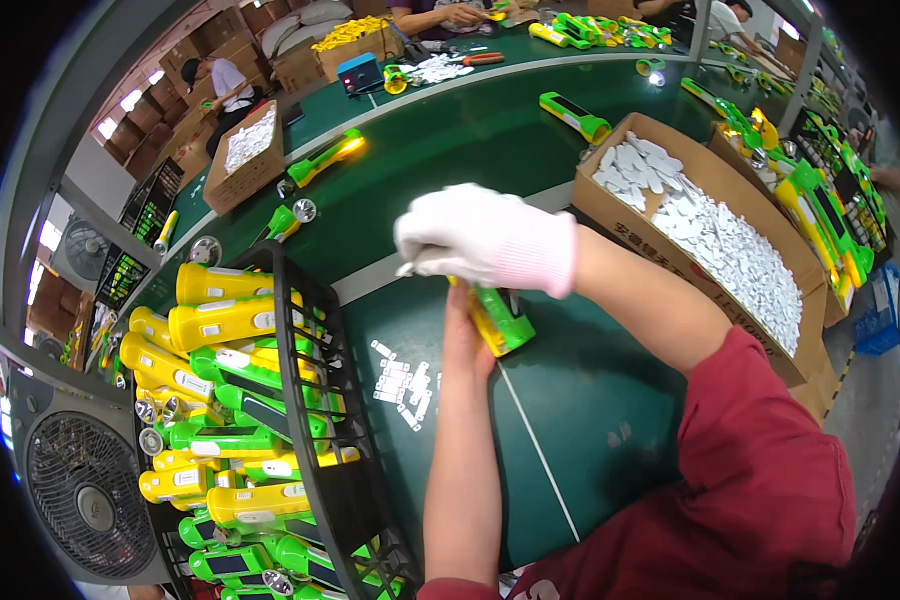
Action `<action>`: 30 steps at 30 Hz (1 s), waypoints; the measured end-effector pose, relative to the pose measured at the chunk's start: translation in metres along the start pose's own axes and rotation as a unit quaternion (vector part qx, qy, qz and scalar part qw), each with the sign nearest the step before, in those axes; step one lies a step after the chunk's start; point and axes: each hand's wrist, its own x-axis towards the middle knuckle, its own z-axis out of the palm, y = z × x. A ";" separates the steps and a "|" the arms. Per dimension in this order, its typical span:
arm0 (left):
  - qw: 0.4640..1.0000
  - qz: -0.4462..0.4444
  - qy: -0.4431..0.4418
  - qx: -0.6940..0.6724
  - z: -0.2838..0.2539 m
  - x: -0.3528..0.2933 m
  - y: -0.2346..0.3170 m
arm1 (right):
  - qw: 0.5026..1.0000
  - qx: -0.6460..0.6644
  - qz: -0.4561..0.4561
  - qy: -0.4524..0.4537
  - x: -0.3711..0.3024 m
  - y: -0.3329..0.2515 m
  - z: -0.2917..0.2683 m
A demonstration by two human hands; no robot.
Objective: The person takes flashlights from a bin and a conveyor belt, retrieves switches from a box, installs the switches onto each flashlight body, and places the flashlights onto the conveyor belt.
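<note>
Here, item by item: one flashlight [507, 327], yellow and green, held above the middle of the green table [600, 430], toward its far edge. Left hand [458, 325]: bare, closed around the flashlight from its left side, fingers partly hidden. Right hand [480, 238]: white glove with pink cuff, over the flashlight's upper end, fingers bent and drawn together; blur at the fingertips, so whether they pinch a part cannot be told.

On the table, left half, between crate and left forearm: one loose cluster of small white parts [400, 385], flat and oblong. Across the tabletop, running to the near edge: one thin white line [536, 440].

At the table's left edge: one black crate [292, 390], slatted, filled with yellow and green flashlights [220, 322] lying in layers. At the right edge: one long cardboard box [630, 238], open, holding many white pieces [735, 255].

Beyond the far edge: one long green surface [440, 150], bearing a lit flashlight [327, 158] to the left and an unlit flashlight [575, 118] near the cardboard box. Farther off: one blue device [360, 74], one pair of orange-handled pliers [483, 59], a co-worker's hand [460, 14]. Lower left: one grey fan [85, 495].
</note>
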 end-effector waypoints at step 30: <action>0.993 0.063 -0.069 -0.069 -0.008 0.002 0.004 | 0.895 0.285 0.295 0.173 -0.098 0.038 0.022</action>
